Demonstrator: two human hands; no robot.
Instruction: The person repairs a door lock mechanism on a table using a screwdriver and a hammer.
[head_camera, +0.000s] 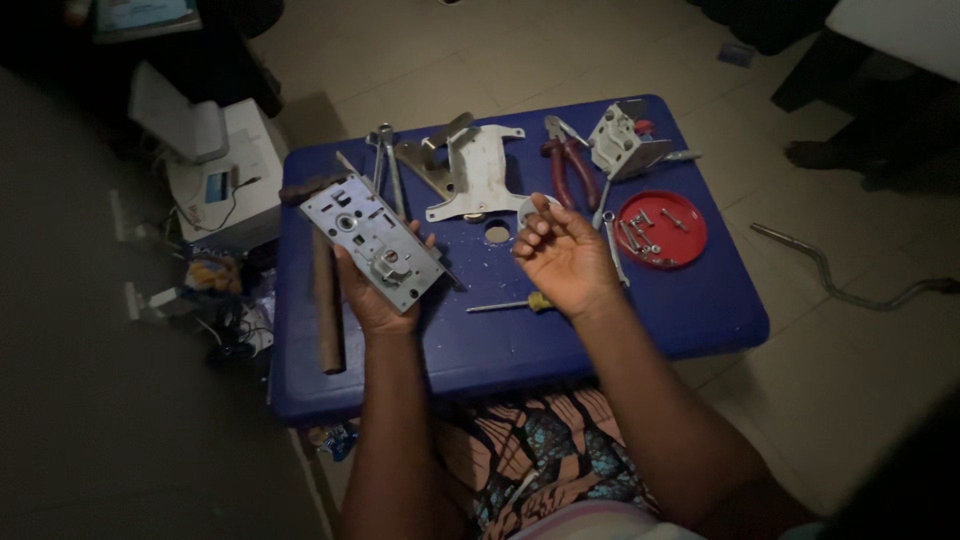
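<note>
**Presently: a lock case held up over a blue table**

Presently, a grey metal lock case is held in the left hand, lifted above the blue table near its left part. The case is cradled from beneath, tilted with its long axis running from upper left to lower right; the fingers are curled up round its edges, so a firm hold is shown, and its open face with latch parts is turned towards the camera.

The right hand is raised just beside it, palm up, with the fingers loosely bent inwards. Whether something small is pinched at the fingertips cannot be told. A pale ring-shaped part is seen just behind those fingertips, and contact with it cannot be judged.

On the table, a yellow-handled screwdriver is laid below the right hand, and a small round disc is seen between the two hands. Further back, a pale metal cover plate is spread out, with red-handled pliers to its right and a second grey lock body at the far edge. A red round lid holding screws is placed at the right, near the right hand. A brown rusty bar is laid along the left edge of the table.
</note>
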